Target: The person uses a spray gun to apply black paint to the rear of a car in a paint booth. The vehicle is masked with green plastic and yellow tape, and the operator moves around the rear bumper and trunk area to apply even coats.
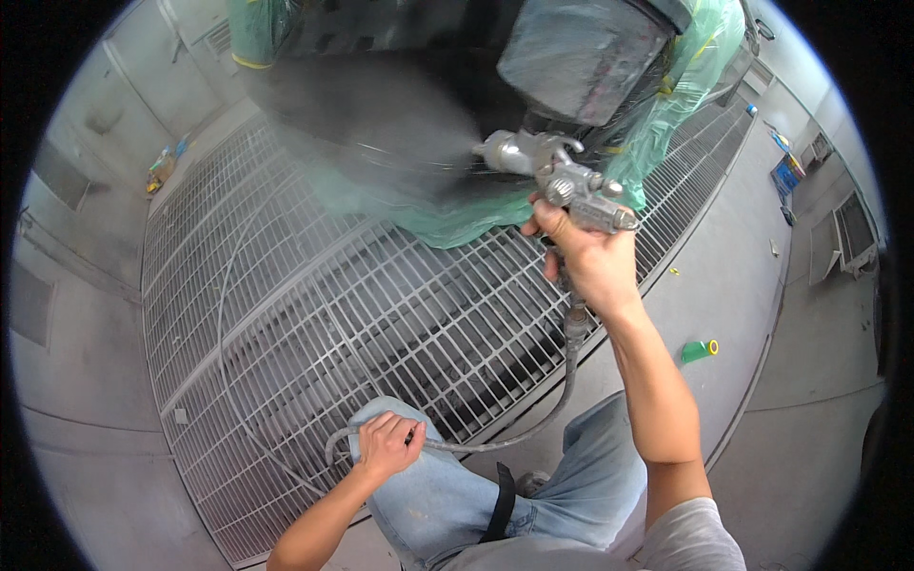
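Spray fans out toward nine o'clock from the nozzle of the spray gun [557,176], misting across the dark panel [381,105]. Your right hand [588,259] is clamped around the gun's grip, just right of centre, with the grey paint cup [581,52] standing above it at twelve o'clock. Green masking film [666,114] wraps the bodywork behind the gun. From the grip, the air hose [533,428] loops down to your left hand [386,445], whose fingers are closed on it at your knee, toward six o'clock. Steel floor grating [286,314] spreads beneath, and a green tape roll [699,350] lies at four o'clock.
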Tool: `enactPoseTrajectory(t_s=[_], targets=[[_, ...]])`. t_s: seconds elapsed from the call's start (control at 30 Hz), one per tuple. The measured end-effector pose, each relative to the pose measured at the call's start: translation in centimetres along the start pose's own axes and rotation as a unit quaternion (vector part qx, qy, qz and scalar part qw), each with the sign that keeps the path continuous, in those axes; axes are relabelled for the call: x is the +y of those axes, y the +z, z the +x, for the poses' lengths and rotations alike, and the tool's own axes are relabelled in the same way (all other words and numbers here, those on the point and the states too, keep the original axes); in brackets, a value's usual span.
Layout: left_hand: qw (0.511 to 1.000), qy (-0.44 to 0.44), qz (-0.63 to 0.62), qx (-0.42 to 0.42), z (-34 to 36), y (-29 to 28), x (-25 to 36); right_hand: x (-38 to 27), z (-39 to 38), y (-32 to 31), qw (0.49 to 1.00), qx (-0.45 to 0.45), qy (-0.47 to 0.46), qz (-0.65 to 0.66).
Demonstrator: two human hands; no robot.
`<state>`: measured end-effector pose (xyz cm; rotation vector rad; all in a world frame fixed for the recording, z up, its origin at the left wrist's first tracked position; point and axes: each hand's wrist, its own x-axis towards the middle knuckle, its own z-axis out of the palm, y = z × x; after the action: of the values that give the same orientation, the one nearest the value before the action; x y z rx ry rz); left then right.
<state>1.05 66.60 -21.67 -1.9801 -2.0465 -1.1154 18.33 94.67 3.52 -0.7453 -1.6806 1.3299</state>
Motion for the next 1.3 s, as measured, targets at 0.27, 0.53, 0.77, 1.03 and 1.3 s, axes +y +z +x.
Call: enactPoseTrajectory(t_s=[0.27, 0.53, 0.77, 1.03, 1.3], targets=[[1.0, 0.027, -0.012, 0.009, 0.7, 0.7, 0.8, 1.6, 1.1, -8.6, 0.986, 0.164, -0.027, -0.009], [0.999, 0.033, -0.027, 0.009, 1.2, 1.1, 1.1, 2.2, 2.0, -16.9, 0.968, 0.244, -0.038, -0.035], [0.999, 0.021, -0.013, 0.034, 1.1, 1.4, 0.7, 0.6, 2.6, -17.0, 0.931, 0.333, -0.041, -0.141], [1.0, -0.008, -0.007, 0.024, 0.6, 1.6, 0.0, -5.0, -0.3, -7.1, 0.977, 0.194, -0.028, -0.083], [0.999, -0.008, -0.008, 0.043, 0.2, 2.5, 0.1, -7.6, -0.1, 0.2, 0.997, 0.042, -0.022, -0.052]])
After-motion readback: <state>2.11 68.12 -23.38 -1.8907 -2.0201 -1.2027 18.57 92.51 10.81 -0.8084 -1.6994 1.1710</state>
